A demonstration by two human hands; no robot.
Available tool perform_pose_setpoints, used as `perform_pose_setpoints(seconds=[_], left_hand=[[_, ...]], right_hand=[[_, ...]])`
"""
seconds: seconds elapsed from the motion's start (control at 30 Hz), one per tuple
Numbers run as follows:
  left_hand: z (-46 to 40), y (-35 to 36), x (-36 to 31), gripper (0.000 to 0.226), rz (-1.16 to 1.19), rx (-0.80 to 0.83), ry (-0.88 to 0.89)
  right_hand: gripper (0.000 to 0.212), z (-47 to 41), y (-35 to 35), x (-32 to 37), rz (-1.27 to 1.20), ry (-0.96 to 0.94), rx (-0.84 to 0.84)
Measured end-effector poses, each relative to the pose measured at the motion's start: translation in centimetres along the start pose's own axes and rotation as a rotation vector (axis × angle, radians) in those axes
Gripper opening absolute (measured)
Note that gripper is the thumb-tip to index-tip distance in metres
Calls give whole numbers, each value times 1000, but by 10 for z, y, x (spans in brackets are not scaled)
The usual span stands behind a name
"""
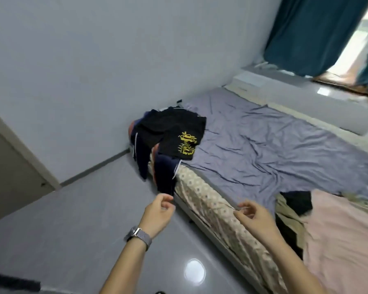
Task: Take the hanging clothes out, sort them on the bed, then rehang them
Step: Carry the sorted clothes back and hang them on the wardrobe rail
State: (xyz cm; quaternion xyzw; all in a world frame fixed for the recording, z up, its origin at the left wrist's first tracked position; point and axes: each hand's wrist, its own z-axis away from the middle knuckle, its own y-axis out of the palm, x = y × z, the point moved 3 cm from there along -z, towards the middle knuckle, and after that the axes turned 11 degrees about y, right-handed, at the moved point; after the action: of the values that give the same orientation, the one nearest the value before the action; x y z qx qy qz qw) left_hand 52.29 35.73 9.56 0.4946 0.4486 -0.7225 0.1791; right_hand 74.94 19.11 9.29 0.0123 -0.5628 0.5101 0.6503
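Note:
A pile of dark clothes (170,132) lies on the far corner of the bed (263,149); the top one is black with a yellow print (186,144). Navy pieces with white trim (164,175) hang from the pile over the bed's edge. My left hand (158,212), with a watch on its wrist, hovers over the floor just below those hanging pieces, fingers loosely curled and empty. My right hand (254,215) hovers over the patterned side of the mattress (210,209), fingers apart, holding nothing.
A pink cover (344,240) lies on the near right of the bed with a black garment (299,201) beside it. A door (11,170) stands at the left, teal curtains (310,32) at the far window. Grey glossy floor (72,219) lies beside the bed.

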Motion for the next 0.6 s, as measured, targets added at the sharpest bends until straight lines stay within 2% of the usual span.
perform_pose_setpoints(seconds=[0.13,0.3,0.47,0.6], left_hand=[[-64,84,-45,18,-34,230,86],[-148,186,-99,21,-18,391,182],[-191,282,-135,26,-46,639,250],[-201,342,-149,23,-91,743,280]], right_hand=[[27,-34,-70,-56,-116,147,-168],[38,-64,-140,-112,-167,343,-356],[40,-75,-181,-164,-233,555,-466],[41,-80,-196,-208,-300,694,-494]])
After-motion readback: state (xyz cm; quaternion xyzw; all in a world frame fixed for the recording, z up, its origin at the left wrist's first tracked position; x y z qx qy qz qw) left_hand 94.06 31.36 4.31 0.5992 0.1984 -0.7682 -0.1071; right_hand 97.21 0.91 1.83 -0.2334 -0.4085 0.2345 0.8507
